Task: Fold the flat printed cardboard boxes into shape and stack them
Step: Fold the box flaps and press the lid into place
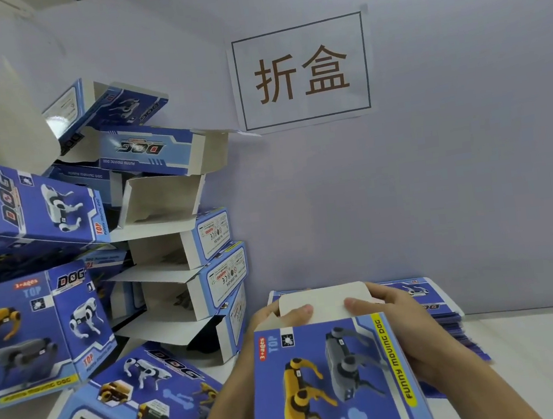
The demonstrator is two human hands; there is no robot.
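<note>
Because its far end has to be shut before it can be stacked, the box (332, 375) sits upright between both hands close to the chest. The left hand (274, 320) and right hand (398, 319) grip its sides, thumbs pressing the white flap (327, 301) down, probably to tuck it in. Just behind lies the flat stack (445, 310) on the table (543, 351), within easy reach. To the left leans the pile of folded boxes (102, 263). Beyond, a paper sign (301, 72) hangs on the wall.

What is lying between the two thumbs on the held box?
In the head view, the white end flap of the held box lies between them.
</note>
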